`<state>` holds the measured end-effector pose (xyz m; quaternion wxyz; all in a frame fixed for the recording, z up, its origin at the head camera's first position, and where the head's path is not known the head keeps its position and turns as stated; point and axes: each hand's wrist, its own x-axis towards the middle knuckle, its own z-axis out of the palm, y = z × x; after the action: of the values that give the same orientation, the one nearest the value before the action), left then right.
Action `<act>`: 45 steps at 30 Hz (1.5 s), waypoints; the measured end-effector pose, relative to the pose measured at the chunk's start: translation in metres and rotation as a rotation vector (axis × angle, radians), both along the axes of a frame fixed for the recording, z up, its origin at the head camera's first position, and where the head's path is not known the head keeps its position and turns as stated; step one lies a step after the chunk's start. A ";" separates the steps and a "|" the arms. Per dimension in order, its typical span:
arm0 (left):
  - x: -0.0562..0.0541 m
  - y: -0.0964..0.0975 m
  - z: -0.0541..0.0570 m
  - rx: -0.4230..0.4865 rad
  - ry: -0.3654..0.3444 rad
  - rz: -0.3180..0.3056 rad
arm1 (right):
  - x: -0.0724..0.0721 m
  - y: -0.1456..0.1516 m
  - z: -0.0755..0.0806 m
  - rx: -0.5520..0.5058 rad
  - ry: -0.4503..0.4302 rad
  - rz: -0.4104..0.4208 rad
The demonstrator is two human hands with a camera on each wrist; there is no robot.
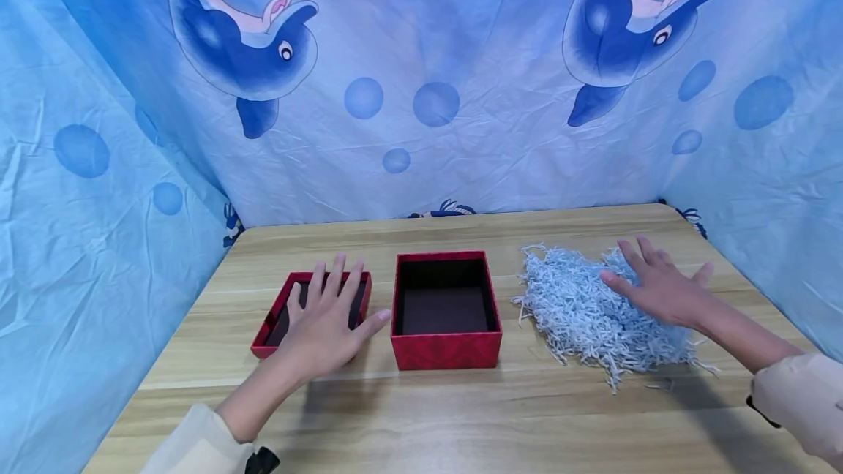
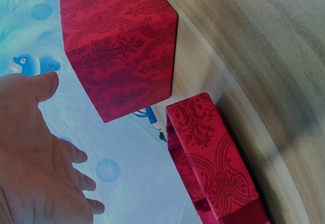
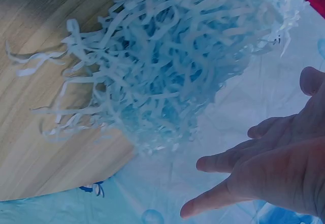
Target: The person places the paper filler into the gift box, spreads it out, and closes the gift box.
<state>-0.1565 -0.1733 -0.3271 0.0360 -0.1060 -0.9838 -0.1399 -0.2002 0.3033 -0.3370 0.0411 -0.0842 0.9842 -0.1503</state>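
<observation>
A red patterned box [image 1: 446, 351] with a dark inside stands upright on the table, its open top facing up. To its left lies the shallow red box lid [image 1: 266, 350], dark inner side up. Over the lid my left hand [image 1: 323, 335] hovers with fingers spread, holding nothing and covering part of it. In the left wrist view this hand [image 2: 40, 153] is apart from both the box [image 2: 119, 46] and the lid [image 2: 213, 158]. A heap of pale blue shredded paper [image 1: 579, 313] lies to the right. My right hand [image 1: 665, 287] hangs above it, fingers spread, gripping nothing.
The wood-patterned table [image 1: 435, 423] reaches back to a blue curtain [image 1: 421, 35] printed with dolphins and bubbles. Curtain sides rise at the left and right. Loose paper strands [image 1: 661, 385] lie near the heap's front edge.
</observation>
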 end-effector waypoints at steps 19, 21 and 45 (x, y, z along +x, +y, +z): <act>0.009 0.017 -0.001 0.099 -0.016 -0.060 | -0.006 0.012 -0.002 -0.020 -0.031 -0.005; 0.010 0.018 -0.001 0.108 -0.023 -0.065 | -0.007 0.013 -0.003 -0.015 -0.035 -0.004; 0.012 0.031 -0.011 0.336 -0.094 -0.069 | -0.008 0.010 -0.001 -0.015 -0.051 0.012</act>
<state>-0.1444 -0.1421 -0.3379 0.0023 -0.1254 -0.9430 -0.3083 -0.2079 0.3130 -0.3384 0.0664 -0.0867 0.9812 -0.1593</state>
